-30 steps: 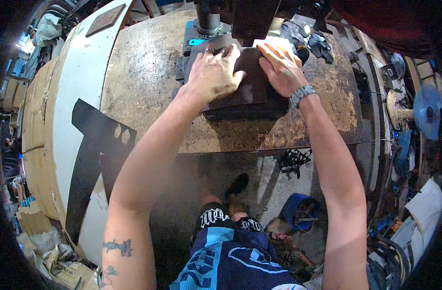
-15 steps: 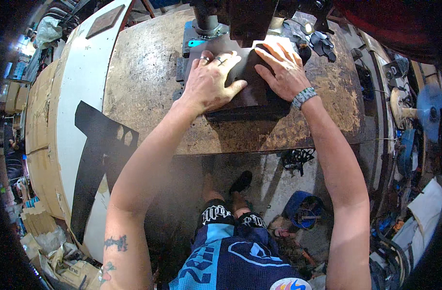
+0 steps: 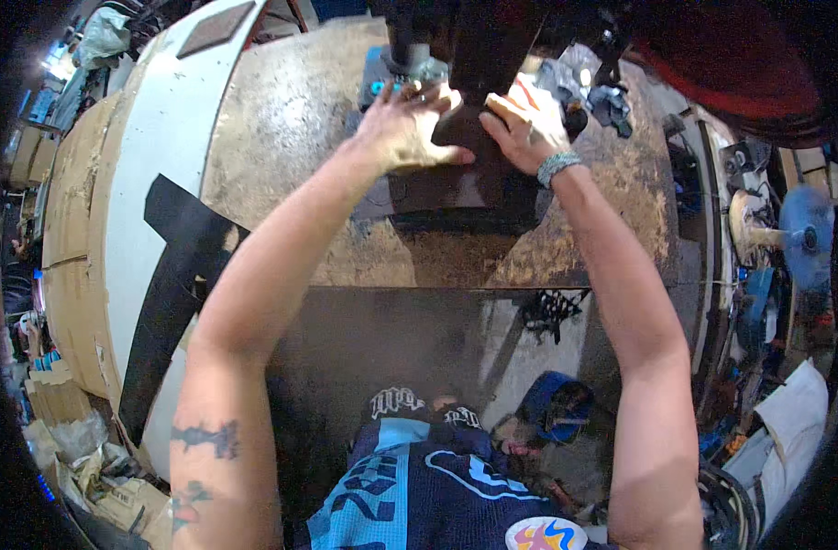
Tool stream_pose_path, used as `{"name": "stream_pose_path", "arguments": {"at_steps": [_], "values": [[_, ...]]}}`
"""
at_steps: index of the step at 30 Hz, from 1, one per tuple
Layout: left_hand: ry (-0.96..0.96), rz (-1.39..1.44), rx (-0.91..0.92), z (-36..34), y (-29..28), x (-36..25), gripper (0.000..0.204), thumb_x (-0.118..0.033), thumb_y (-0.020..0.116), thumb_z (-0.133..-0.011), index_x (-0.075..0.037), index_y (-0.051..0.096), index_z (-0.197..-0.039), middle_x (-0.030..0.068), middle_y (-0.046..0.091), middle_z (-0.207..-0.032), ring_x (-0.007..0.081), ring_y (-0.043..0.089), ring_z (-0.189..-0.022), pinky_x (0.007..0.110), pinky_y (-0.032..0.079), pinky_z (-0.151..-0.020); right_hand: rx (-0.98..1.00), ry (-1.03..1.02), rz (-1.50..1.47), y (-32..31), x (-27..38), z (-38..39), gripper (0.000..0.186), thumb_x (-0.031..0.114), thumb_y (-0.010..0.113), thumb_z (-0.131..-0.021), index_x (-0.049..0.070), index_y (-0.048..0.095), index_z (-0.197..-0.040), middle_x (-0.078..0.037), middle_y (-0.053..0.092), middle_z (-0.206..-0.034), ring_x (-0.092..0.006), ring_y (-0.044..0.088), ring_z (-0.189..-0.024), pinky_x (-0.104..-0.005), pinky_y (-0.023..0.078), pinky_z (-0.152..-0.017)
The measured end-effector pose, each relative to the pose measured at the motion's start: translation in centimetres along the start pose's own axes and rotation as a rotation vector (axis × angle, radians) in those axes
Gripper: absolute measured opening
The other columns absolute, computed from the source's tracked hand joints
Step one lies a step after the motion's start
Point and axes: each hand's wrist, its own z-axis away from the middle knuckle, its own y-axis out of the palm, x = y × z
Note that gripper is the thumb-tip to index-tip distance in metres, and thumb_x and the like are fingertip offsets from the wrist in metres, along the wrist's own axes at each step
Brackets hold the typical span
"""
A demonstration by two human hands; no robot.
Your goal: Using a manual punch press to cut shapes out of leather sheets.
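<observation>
A dark flat sheet (image 3: 437, 192) lies on the worn wooden worktop, under the black head (image 3: 483, 50) of a press. My left hand (image 3: 410, 128) rests on the sheet's left part, fingers spread with the thumb pointing right. My right hand (image 3: 529, 133) lies on its right part, fingers apart and reaching up beside the press head. Light falls on both hands' fingertips. A teal metal piece (image 3: 380, 87) sits left of the press, and small dark cut pieces (image 3: 602, 101) are heaped to the right.
A white board (image 3: 139, 284) with a cut black sheet (image 3: 162, 312) lies left of the wooden worktop (image 3: 272, 119). Cardboard (image 3: 75, 229) stands beyond it. A blue fan (image 3: 804, 229) is at the right. A blue bucket (image 3: 552, 403) and dark scraps (image 3: 552, 312) are on the floor.
The view has shifted. The dark press head reaches lower between my hands, and a red-rimmed dark shape shows more at the top right. My hands remain on the sheet, fingers slightly repositioned.
</observation>
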Motion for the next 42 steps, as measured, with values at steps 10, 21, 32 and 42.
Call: {"name": "stream_pose_path", "arguments": {"at_steps": [10,21,32,42], "values": [[-0.058,-0.003,-0.063,2.0,-1.8,-3.5,0.107,-0.087,0.038,-0.079,-0.010,0.032,-0.153,0.0116,0.034,-0.157,0.0292,0.021,-0.149,0.049,0.003,-0.123,0.029,0.141,-0.015,-1.8,2.5,3.5,0.043,0.041,0.051,-0.098,0.021,0.058,-0.135,-0.007,0.052,-0.144,-0.0328,0.046,-0.133,-0.0479,0.032,-0.113],[-0.033,0.306,-0.117,10.3,-1.3,-3.7,0.090,-0.077,0.045,-0.086,-0.004,0.052,-0.138,0.0188,0.040,-0.151,0.0362,0.030,-0.144,0.053,0.020,-0.118,0.020,0.149,-0.089,-4.0,5.4,8.5,0.045,0.039,0.055,-0.097,0.015,0.058,-0.135,-0.014,0.051,-0.144,-0.0351,0.041,-0.138,-0.0483,0.030,-0.115],[-1.370,1.061,-0.524,37.8,8.3,10.4,0.042,-0.034,0.069,-0.088,0.006,0.070,-0.100,0.0156,0.073,-0.088,0.0259,0.071,-0.079,0.036,0.055,-0.070,0.210,0.701,-1.205,-8.3,18.4,21.5,0.029,0.011,0.053,-0.101,-0.003,0.061,-0.125,-0.011,0.070,-0.110,-0.0179,0.066,-0.102,-0.0308,0.050,-0.093],[-1.584,1.579,-0.477,36.9,11.2,16.7,0.039,-0.029,0.079,-0.083,-0.001,0.056,-0.097,0.0075,0.059,-0.074,0.0184,0.060,-0.052,0.030,0.048,-0.043,1.036,0.778,-1.336,7.8,35.0,3.8,0.056,0.046,0.063,-0.094,-0.003,0.061,-0.122,-0.016,0.069,-0.107,-0.0184,0.069,-0.079,-0.0314,0.057,-0.066]]}}
